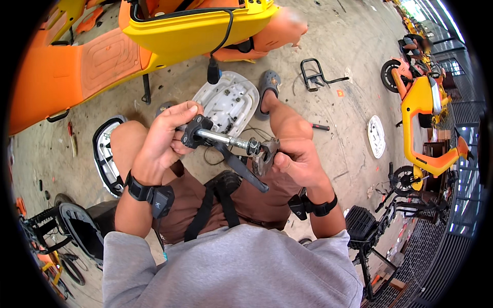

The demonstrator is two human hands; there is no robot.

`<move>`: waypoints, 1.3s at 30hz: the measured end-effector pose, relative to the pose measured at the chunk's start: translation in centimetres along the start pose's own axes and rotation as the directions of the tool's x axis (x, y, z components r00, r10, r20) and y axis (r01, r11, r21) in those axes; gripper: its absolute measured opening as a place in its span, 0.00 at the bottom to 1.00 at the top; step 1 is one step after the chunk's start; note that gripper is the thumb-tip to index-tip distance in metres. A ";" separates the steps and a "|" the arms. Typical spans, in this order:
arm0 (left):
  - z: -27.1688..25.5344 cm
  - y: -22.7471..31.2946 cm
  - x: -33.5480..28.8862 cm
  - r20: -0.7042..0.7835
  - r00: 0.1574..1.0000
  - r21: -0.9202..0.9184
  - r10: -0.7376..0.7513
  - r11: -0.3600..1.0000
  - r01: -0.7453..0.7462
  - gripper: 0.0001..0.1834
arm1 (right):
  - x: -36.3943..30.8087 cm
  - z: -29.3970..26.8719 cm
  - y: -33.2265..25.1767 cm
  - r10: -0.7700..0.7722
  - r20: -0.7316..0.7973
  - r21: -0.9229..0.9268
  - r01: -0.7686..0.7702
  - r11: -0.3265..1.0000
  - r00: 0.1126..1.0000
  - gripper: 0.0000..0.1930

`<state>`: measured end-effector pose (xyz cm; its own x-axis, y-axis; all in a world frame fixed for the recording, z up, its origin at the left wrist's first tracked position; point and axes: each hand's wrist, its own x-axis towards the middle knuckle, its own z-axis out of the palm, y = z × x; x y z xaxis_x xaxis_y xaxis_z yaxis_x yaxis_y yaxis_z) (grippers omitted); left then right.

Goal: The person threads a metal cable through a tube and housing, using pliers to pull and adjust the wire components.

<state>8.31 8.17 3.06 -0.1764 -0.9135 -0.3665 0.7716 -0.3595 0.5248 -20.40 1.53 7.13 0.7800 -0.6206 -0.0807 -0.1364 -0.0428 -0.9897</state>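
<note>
A handlebar stem lies across my lap in the air, with a black clamp head [196, 130] and a silver shaft [218, 137] ending in a threaded part with a nut. My left hand [172, 131] is closed around the clamp head. My right hand [298, 159] pinches a worn, grey, jaw-shaped metal piece [266, 155] at the shaft's threaded end. Below the shaft slants a dark bar [241, 169]; I cannot tell which part it joins.
A white shell tray [233, 95] with loose screws and bolts lies on the floor ahead. An orange and yellow scooter [190, 38] stands beyond it. A black metal rack [313, 77], a black-and-red tool handle [321, 127] and another white shell [376, 136] lie to the right.
</note>
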 end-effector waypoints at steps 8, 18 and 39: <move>0.3 0.0 0.0 0.001 1.000 0.005 0.002 1.000 -0.002 0.08 | -0.3 0.5 -0.1 -0.024 -0.032 0.078 0.027 0.997 0.999 0.23; 0.4 0.1 -0.2 -0.043 0.999 -0.001 0.013 1.000 -0.013 0.07 | 0.2 0.7 0.3 -0.191 -0.129 -0.118 0.176 0.977 0.973 0.21; 0.0 0.0 -0.3 -0.013 1.000 0.027 -0.023 0.999 0.023 0.08 | -0.4 1.5 0.2 -0.115 -0.089 -0.120 0.105 0.987 0.989 0.19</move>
<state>8.36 8.38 3.22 -0.1862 -0.9024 -0.3886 0.7502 -0.3859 0.5369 -19.82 2.95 6.81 0.7333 -0.6784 0.0449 -0.1262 -0.2008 -0.9715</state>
